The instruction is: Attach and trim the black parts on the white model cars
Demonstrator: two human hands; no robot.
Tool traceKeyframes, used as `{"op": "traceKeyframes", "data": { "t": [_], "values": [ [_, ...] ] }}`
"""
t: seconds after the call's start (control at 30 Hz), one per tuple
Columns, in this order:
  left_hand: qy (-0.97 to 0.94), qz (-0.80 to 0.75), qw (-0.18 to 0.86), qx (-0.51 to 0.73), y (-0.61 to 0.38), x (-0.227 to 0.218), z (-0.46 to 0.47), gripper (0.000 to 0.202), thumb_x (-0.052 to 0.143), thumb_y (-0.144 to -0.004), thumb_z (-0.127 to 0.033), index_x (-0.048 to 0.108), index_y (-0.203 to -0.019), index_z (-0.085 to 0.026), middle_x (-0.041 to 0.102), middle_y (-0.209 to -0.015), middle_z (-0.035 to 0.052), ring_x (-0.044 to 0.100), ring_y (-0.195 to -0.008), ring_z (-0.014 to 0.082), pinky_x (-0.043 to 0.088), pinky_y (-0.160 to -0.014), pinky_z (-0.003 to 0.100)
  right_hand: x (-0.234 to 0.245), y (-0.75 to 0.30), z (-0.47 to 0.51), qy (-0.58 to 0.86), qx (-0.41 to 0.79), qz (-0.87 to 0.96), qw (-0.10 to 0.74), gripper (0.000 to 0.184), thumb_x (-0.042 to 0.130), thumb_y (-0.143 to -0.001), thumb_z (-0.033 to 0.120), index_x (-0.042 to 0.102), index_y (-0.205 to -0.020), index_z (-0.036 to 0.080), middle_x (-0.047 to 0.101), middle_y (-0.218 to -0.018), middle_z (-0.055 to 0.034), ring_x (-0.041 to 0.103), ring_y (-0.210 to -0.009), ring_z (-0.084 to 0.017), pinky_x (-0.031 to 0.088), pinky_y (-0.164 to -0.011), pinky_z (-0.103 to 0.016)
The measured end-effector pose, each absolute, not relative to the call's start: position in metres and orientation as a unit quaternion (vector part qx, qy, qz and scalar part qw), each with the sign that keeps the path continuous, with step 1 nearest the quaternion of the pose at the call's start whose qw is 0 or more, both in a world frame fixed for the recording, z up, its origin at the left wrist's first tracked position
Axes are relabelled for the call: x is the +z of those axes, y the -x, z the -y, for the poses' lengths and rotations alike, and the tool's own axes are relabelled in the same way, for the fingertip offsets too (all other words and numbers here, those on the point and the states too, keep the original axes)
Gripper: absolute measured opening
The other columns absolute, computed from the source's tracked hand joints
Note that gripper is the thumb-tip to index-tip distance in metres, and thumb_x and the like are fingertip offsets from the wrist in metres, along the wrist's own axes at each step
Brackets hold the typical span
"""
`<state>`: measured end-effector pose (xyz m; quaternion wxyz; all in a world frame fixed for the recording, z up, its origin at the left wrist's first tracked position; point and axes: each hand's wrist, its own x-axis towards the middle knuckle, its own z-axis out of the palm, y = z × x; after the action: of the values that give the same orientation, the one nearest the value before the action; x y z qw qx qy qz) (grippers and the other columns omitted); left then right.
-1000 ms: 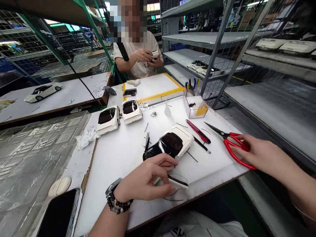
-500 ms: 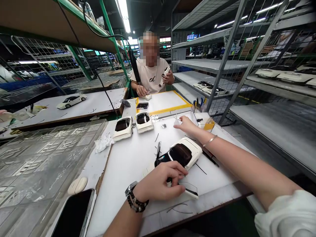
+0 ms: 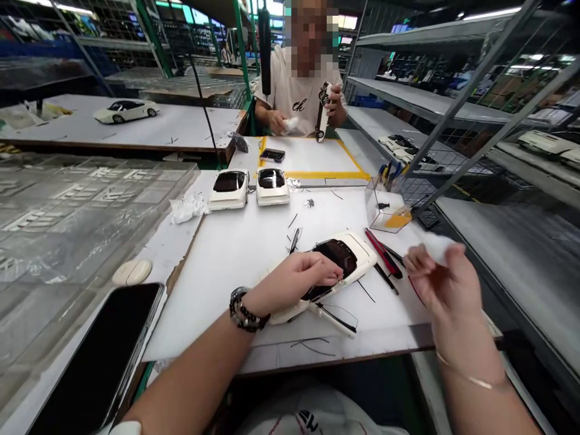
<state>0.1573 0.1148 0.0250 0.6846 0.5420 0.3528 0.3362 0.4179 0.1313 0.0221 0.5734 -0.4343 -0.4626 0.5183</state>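
Note:
A white model car [image 3: 357, 248] with a dark roof lies at an angle in front of me, its doors swung out. My left hand [image 3: 312, 272] is over the middle of the car, fingers curled together; anything inside them is hidden. The near door [image 3: 335, 317] sticks out below that hand, and the far door [image 3: 295, 240] stands up behind it. To the right of the car, my right hand [image 3: 441, 272] is raised and closed on a blurred white wad [image 3: 435, 246], tissue or cloth.
Two more white model cars [image 3: 229, 189] stand at the back left. Red and black pens [image 3: 384, 254] lie right of my car, near a clear tool box [image 3: 389, 208]. A phone [image 3: 99, 356] lies at left. Opposite, a co-worker's hand [image 3: 334, 106] holds another car.
My right hand has drawn back from the far right of the table towards me, with the white wad in it. My left hand has moved from the near door up over the car.

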Motion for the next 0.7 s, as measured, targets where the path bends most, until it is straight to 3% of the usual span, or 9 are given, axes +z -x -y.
{"op": "traceKeyframes", "data": {
  "t": [0.07,0.13,0.23,0.4,0.7],
  "values": [
    [-0.513,-0.352,0.703,0.345,-0.158,0.024,-0.117,0.032,0.061,-0.084,-0.040,0.069,-0.092,-0.009,0.068,-0.105,0.0107,0.065,-0.099,0.0163,0.050,-0.095,0.030,0.010,-0.421,-0.108,0.453,0.490,0.432,0.606,0.052,0.075,-0.066,0.057,0.038,-0.070,0.020,0.029,-0.060,0.0048,0.031,-0.056,-0.008,0.036,-0.055,-0.022],
    [-0.499,-0.350,0.712,0.349,-0.158,0.023,-0.118,0.034,0.063,-0.083,-0.041,0.070,-0.092,-0.009,0.070,-0.102,0.0107,0.065,-0.097,0.0157,0.050,-0.095,0.029,0.000,-0.412,-0.092,0.486,0.445,0.430,0.618,0.043,0.074,-0.068,0.051,0.044,-0.077,0.021,0.039,-0.069,0.0027,0.038,-0.062,-0.010,0.040,-0.061,-0.025],
    [-0.491,-0.348,0.718,0.349,-0.159,0.022,-0.119,0.035,0.066,-0.081,-0.041,0.071,-0.091,-0.008,0.070,-0.099,0.0098,0.066,-0.095,0.0149,0.050,-0.095,0.029,-0.009,-0.389,-0.080,0.499,0.396,0.465,0.615,0.039,0.068,-0.072,0.049,0.040,-0.081,0.023,0.046,-0.080,0.0012,0.046,-0.072,-0.013,0.040,-0.067,-0.026],
    [-0.491,-0.341,0.717,0.358,-0.160,0.023,-0.118,0.033,0.066,-0.080,-0.039,0.070,-0.089,-0.007,0.070,-0.094,0.0086,0.065,-0.093,0.0141,0.050,-0.093,0.028,-0.016,-0.360,-0.087,0.515,0.295,0.567,0.571,0.041,0.061,-0.079,0.048,0.031,-0.074,0.021,0.041,-0.072,0.0007,0.039,-0.063,-0.012,0.034,-0.060,-0.026],
    [-0.557,-0.350,0.668,0.347,-0.158,0.021,-0.117,0.030,0.064,-0.082,-0.041,0.067,-0.081,-0.012,0.070,-0.089,0.0075,0.065,-0.088,0.0178,0.052,-0.084,0.031,-0.016,-0.344,-0.095,0.525,0.255,0.618,0.527,0.040,0.058,-0.082,0.048,0.029,-0.073,0.022,0.037,-0.067,0.0003,0.037,-0.061,-0.014,0.033,-0.060,-0.027]
  ]
}}
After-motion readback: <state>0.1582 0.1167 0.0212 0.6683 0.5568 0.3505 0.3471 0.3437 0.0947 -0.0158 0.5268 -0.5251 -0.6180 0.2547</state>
